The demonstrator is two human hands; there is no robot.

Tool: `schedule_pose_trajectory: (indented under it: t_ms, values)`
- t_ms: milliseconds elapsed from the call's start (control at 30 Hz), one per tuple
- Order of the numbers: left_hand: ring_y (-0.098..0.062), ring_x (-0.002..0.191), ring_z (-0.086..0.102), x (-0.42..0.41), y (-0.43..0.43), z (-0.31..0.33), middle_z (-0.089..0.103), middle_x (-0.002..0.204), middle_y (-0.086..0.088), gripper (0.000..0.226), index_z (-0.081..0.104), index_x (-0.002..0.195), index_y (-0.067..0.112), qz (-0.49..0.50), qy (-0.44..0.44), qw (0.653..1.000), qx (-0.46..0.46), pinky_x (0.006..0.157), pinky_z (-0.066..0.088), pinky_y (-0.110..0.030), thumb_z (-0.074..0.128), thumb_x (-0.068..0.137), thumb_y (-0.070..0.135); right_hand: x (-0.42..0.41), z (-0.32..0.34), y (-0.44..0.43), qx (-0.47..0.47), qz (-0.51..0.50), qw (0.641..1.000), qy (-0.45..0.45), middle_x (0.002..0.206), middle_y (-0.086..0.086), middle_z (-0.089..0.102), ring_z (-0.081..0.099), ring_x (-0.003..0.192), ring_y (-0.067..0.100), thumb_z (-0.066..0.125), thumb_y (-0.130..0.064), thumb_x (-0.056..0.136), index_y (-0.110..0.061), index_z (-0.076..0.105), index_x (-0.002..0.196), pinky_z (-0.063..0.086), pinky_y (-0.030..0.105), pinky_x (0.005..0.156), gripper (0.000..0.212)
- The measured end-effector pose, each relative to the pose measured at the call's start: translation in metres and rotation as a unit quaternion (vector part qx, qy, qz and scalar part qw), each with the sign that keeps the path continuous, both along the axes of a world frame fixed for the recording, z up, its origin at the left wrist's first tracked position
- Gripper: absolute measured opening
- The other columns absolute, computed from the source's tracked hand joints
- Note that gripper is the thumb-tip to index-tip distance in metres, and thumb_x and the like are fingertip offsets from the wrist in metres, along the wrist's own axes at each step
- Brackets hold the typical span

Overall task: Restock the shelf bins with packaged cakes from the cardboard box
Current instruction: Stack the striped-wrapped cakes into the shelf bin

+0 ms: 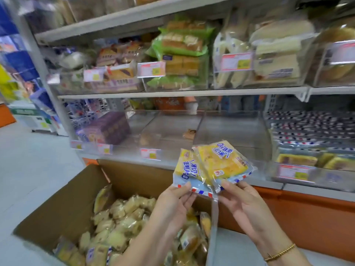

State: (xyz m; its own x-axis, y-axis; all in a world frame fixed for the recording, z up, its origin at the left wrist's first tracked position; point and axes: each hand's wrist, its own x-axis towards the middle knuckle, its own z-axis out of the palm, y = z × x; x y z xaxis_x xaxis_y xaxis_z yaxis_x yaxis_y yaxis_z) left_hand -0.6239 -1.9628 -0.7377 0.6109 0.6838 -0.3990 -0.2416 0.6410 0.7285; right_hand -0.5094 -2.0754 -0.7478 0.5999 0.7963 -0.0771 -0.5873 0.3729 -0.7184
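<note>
Holding two cake packets up in front of the lower shelf, I have my left hand [176, 200] pinching the bottom edge of the left packet [185, 167] and my right hand [242, 202] pinching the bottom edge of the right packet [222, 160]. The two overlap, above the far rim of the cardboard box [63, 198]. The box is heaped with wrapped cakes [119, 223], so I judge most of the restocking lies ahead. The clear bin [230, 127] behind the packets holds almost nothing, while the right-hand bin [311, 131] is stacked with packets of similar striped trim.
</note>
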Motion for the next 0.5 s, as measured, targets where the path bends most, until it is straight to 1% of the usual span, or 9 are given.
schedule_pose_trajectory:
  t_ms: [67, 133, 200, 233, 267, 333, 367, 400, 500]
  values:
    - [-0.013, 0.059, 0.069, 0.009, -0.016, 0.001, 0.069, 0.071, -0.009, 0.012, 0.058, 0.083, 0.003, -0.030, -0.013, 0.999, 0.019, 0.055, 0.056, -0.020, 0.055, 0.089, -0.007, 0.010, 0.003, -0.012, 0.011, -0.005, 1.000, 0.011, 0.098, 0.021, 0.070, 0.071, 0.084, 0.028, 0.058, -0.001, 0.078, 0.003, 0.061, 0.102, 0.060, 0.038, 0.076, 0.025]
    - [-0.015, 0.070, 0.071, 0.019, -0.030, 0.003, 0.073, 0.085, -0.012, 0.014, 0.061, 0.096, 0.001, -0.070, -0.028, 0.996, 0.051, 0.063, 0.058, -0.023, 0.055, 0.087, -0.007, 0.018, 0.006, -0.023, 0.021, -0.013, 1.000, 0.014, 0.098, 0.021, 0.071, 0.072, 0.082, 0.026, 0.057, 0.001, 0.077, 0.002, 0.061, 0.102, 0.060, 0.032, 0.067, 0.026]
    - [-0.019, 0.082, 0.072, 0.027, -0.038, 0.005, 0.072, 0.102, -0.015, 0.034, 0.060, 0.114, 0.004, -0.113, -0.040, 0.989, 0.089, 0.072, 0.059, -0.026, 0.057, 0.082, -0.008, 0.029, 0.005, -0.034, 0.024, -0.026, 0.999, 0.004, 0.101, 0.020, 0.071, 0.071, 0.086, 0.026, 0.057, 0.000, 0.076, 0.001, 0.061, 0.104, 0.060, 0.035, 0.075, 0.028]
    - [-0.021, 0.087, 0.071, 0.029, -0.040, 0.006, 0.071, 0.107, -0.015, 0.043, 0.059, 0.119, 0.007, -0.135, -0.043, 0.984, 0.104, 0.077, 0.059, -0.029, 0.060, 0.079, -0.009, 0.035, 0.004, -0.040, 0.019, -0.032, 0.999, -0.009, 0.100, 0.019, 0.071, 0.071, 0.087, 0.025, 0.059, -0.001, 0.076, 0.000, 0.061, 0.104, 0.058, 0.036, 0.082, 0.028]
    - [-0.023, 0.090, 0.071, 0.031, -0.040, 0.007, 0.070, 0.110, -0.016, 0.051, 0.057, 0.123, 0.008, -0.162, -0.050, 0.979, 0.113, 0.082, 0.058, -0.031, 0.064, 0.075, -0.010, 0.042, 0.003, -0.047, 0.008, -0.040, 0.999, -0.019, 0.096, 0.017, 0.072, 0.071, 0.086, 0.024, 0.062, -0.003, 0.074, -0.001, 0.062, 0.102, 0.055, 0.034, 0.084, 0.028]
    - [-0.026, 0.096, 0.069, 0.032, -0.037, 0.010, 0.066, 0.118, -0.019, 0.066, 0.054, 0.129, 0.008, -0.236, -0.074, 0.963, 0.110, 0.093, 0.051, -0.036, 0.077, 0.069, -0.004, 0.054, 0.005, -0.062, -0.012, -0.046, 0.998, -0.048, 0.085, 0.012, 0.072, 0.069, 0.078, 0.019, 0.078, -0.011, 0.065, -0.004, 0.067, 0.093, 0.056, 0.024, 0.076, 0.031]
    - [-0.028, 0.099, 0.068, 0.033, -0.036, 0.013, 0.063, 0.124, -0.021, 0.074, 0.053, 0.131, 0.007, -0.272, -0.090, 0.953, 0.096, 0.095, 0.049, -0.038, 0.083, 0.063, 0.003, 0.061, 0.005, -0.069, -0.021, -0.042, 0.997, -0.062, 0.085, 0.011, 0.072, 0.068, 0.076, 0.017, 0.085, -0.015, 0.059, -0.005, 0.070, 0.091, 0.055, 0.020, 0.070, 0.037]
    - [-0.030, 0.101, 0.067, 0.035, -0.033, 0.015, 0.059, 0.128, -0.023, 0.083, 0.054, 0.131, 0.004, -0.299, -0.103, 0.946, 0.070, 0.094, 0.052, -0.040, 0.089, 0.056, 0.011, 0.067, 0.009, -0.077, -0.029, -0.036, 0.996, -0.074, 0.087, 0.011, 0.072, 0.068, 0.072, 0.015, 0.086, -0.016, 0.057, -0.005, 0.070, 0.091, 0.054, 0.018, 0.064, 0.039]
    - [-0.033, 0.092, 0.070, 0.046, -0.029, 0.015, 0.059, 0.124, -0.028, 0.093, 0.062, 0.119, -0.009, -0.322, -0.117, 0.939, -0.043, 0.066, 0.060, -0.037, 0.097, 0.042, 0.029, 0.085, 0.016, -0.098, -0.056, -0.006, 0.990, -0.126, 0.069, 0.004, 0.068, 0.059, 0.049, 0.008, 0.088, -0.009, 0.054, -0.003, 0.066, 0.086, 0.047, 0.015, 0.047, 0.039]
